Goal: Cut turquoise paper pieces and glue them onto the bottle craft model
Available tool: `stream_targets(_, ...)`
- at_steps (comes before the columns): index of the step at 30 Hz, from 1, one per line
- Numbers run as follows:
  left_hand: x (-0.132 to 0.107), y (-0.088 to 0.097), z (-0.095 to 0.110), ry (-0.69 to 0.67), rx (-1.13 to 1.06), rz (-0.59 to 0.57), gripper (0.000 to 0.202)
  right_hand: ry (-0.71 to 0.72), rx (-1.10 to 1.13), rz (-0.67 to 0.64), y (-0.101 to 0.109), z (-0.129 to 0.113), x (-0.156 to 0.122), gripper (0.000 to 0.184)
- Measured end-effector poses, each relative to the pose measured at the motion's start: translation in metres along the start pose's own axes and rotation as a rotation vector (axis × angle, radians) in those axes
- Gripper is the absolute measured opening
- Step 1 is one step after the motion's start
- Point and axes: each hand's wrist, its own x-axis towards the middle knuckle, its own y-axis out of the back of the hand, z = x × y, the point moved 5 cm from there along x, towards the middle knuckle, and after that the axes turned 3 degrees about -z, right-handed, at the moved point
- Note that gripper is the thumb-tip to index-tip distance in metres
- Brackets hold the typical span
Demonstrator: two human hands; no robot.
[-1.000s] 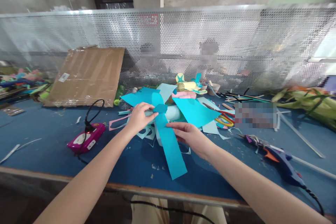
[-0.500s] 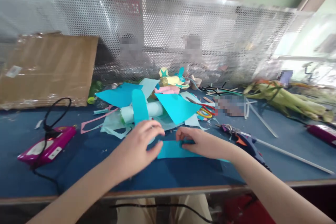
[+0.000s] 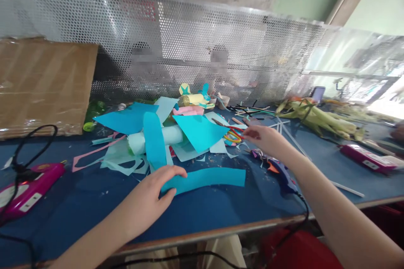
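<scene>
My left hand (image 3: 162,187) holds one end of a blue paper strip (image 3: 217,177), which lies across the table and curves slightly. Farther right, my right hand (image 3: 260,136) has its fingers closed at the red handle of the scissors (image 3: 234,129); a yellow handle loop shows beside it. The blades rest partly over a blue paper sheet (image 3: 202,132). Behind my left hand, a second blue strip (image 3: 153,138) bends over a pale blue paper-wrapped tube (image 3: 172,135).
Paper scraps (image 3: 123,157) spread around the tube. A glue gun (image 3: 282,172) with a cord lies under my right forearm. Magenta devices (image 3: 34,189) sit at both sides. Cardboard (image 3: 44,88) leans at the back left, corn husks (image 3: 318,117) lie back right, and a perforated metal screen (image 3: 195,29) stands behind.
My right hand has left the blue strip and moved right and away from me to the scissors. My left hand has come down onto the strip's left end. The view has shifted right.
</scene>
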Motion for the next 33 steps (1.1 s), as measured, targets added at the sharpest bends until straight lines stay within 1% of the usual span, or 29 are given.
stream_targets(2, 0.006, 0.009, -0.004, 0.041, -0.09, -0.047, 0.034, -0.05, -0.073, -0.008, 0.007, 0.019, 0.012, 0.017)
stream_targets(3, 0.01, 0.011, -0.004, 0.052, -0.128, -0.098, 0.032, -0.064, -0.106, -0.018, 0.007, 0.025, 0.018, 0.017)
stream_targets(6, 0.027, 0.017, 0.0, 0.035, -0.211, -0.198, 0.03, -0.085, -0.171, -0.086, -0.001, 0.034, 0.038, 0.013)
stream_targets(7, 0.033, 0.015, 0.001, 0.048, -0.214, -0.259, 0.031, -0.094, -0.183, -0.114, -0.006, 0.034, 0.045, 0.013)
stream_targets(8, 0.039, 0.012, 0.001, 0.06, -0.208, -0.312, 0.032, -0.104, -0.19, -0.141, -0.01, 0.034, 0.051, 0.018)
stream_targets(11, 0.054, 0.005, 0.002, 0.046, -0.122, -0.327, 0.034, -0.131, -0.181, -0.192, -0.022, 0.032, 0.069, 0.028)
stream_targets(13, 0.061, -0.003, 0.003, 0.019, -0.058, -0.335, 0.033, -0.157, -0.158, -0.216, -0.027, 0.03, 0.076, 0.03)
stream_targets(14, 0.063, -0.006, 0.004, -0.003, -0.028, -0.32, 0.034, -0.173, -0.145, -0.226, -0.03, 0.03, 0.079, 0.03)
stream_targets(17, 0.068, -0.01, 0.009, -0.072, 0.065, -0.184, 0.04, -0.219, -0.103, -0.244, -0.035, 0.029, 0.083, 0.03)
stream_targets(18, 0.068, -0.013, 0.01, -0.087, 0.067, -0.164, 0.041, -0.227, -0.091, -0.24, -0.035, 0.028, 0.085, 0.031)
stream_targets(22, 0.067, -0.024, 0.007, -0.069, 0.04, -0.132, 0.041, -0.214, -0.073, -0.156, -0.032, 0.023, 0.096, 0.032)
stream_targets(25, 0.066, -0.028, 0.004, -0.098, 0.041, -0.079, 0.036, -0.167, -0.075, -0.105, -0.029, 0.017, 0.106, 0.031)
stream_targets(29, 0.064, -0.03, 0.003, -0.144, 0.018, -0.051, 0.021, -0.112, -0.115, -0.098, -0.028, 0.014, 0.113, 0.031)
stream_targets(33, 0.063, -0.03, 0.007, -0.181, -0.05, -0.05, 0.019, -0.079, -0.204, -0.142, -0.027, 0.019, 0.111, 0.03)
